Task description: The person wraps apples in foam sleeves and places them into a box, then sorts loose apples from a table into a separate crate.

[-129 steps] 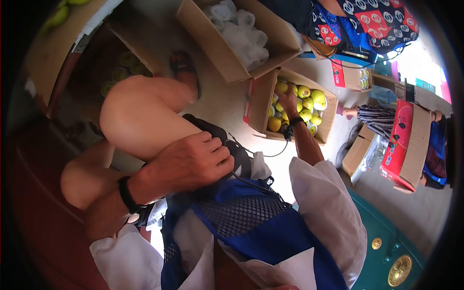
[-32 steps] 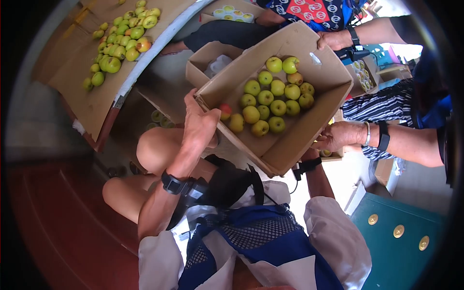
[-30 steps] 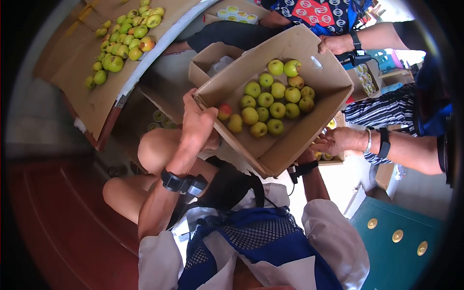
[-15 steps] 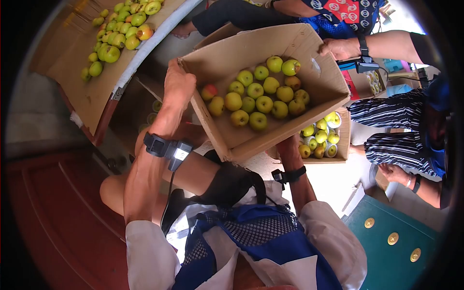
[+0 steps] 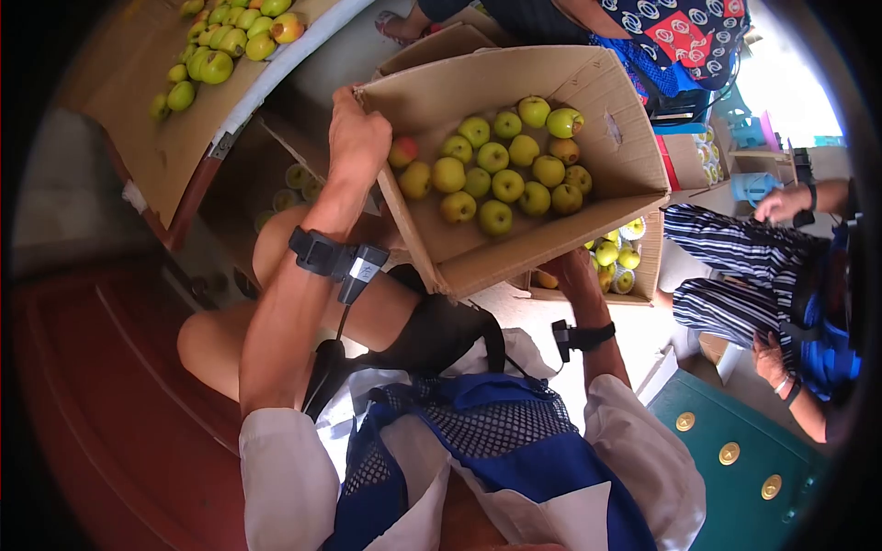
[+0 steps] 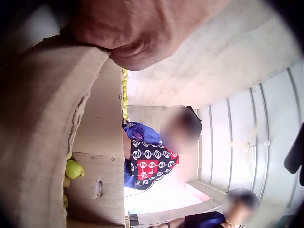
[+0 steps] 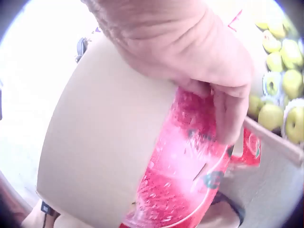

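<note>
A cardboard box (image 5: 551,78) hangs tilted before my body, its inside facing me. Greenish-yellow apples (image 5: 493,157) lie spread over its bottom, with one reddish apple (image 5: 402,151) at the left. My left hand (image 5: 360,138) grips the upper left corner; in the left wrist view that hand (image 6: 137,33) is curled over the rim of the cardboard. My right hand (image 5: 574,268) is partly hidden beneath the box's lower right side. From the right wrist, the fingers of that hand (image 7: 190,52) bend round the box's edge onto its red printed face (image 7: 175,166).
Behind the lifted box stands a lower carton (image 5: 650,266) of yellow-green fruit, some in foam nets. More apples lie on a cardboard-covered table (image 5: 138,138) at upper left. A person in striped trousers (image 5: 735,303) sits at right; another person (image 5: 680,41) is at the top.
The apple box came into both my hands and has shifted up and left. The other person's hands have let go of it and drawn back. Earlier, my right hand was in the fruit carton.
</note>
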A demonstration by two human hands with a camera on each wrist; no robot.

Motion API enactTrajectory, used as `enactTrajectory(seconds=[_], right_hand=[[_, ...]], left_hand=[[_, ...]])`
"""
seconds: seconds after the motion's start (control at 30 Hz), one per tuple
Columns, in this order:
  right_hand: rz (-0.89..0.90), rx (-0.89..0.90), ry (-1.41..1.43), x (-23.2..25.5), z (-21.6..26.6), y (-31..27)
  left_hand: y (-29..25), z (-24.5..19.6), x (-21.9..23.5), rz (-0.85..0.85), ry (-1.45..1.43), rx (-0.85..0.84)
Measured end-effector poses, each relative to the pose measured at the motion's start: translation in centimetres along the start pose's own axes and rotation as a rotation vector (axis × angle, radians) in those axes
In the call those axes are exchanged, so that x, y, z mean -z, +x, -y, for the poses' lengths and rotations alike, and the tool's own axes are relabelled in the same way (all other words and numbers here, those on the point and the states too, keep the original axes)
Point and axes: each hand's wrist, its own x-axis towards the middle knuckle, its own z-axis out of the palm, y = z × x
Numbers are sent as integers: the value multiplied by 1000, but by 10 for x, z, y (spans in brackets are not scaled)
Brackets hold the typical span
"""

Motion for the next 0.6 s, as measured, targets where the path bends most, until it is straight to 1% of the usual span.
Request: enactTrajectory(seconds=[0.03,0.13,0.17,0.23,0.27,0.33,0.37,0.43,0.5,0.57,0.6], right_hand=[[17,-230,209,5,24,-6],[324,-238,-496,36,69,-15],[391,-223,-514,39,99,-23],[418,-168,-578,33,157,-39],[434,-139,-607,29,178,-42],[565,-118,-780,28,206,-31],[630,-105,-871,24,219,-26],[681,-39,-864,14,243,-16],[743,3,-884,4,263,-2],[669,158,-905,-17,262,32],[619,241,-912,-25,253,55]], left_hand=[[1,-2,0,4,8,18],[6,4,-4,15,-1,27],[7,4,-3,13,-16,20],[1,4,0,13,-44,10],[1,4,1,8,-56,13],[2,1,-3,-7,-71,30],[0,0,-2,-10,-61,17],[-4,-1,0,-20,-43,-5],[-7,-7,2,-11,-45,11],[-9,-13,3,-4,-68,30],[-11,-17,3,-2,-83,45]])
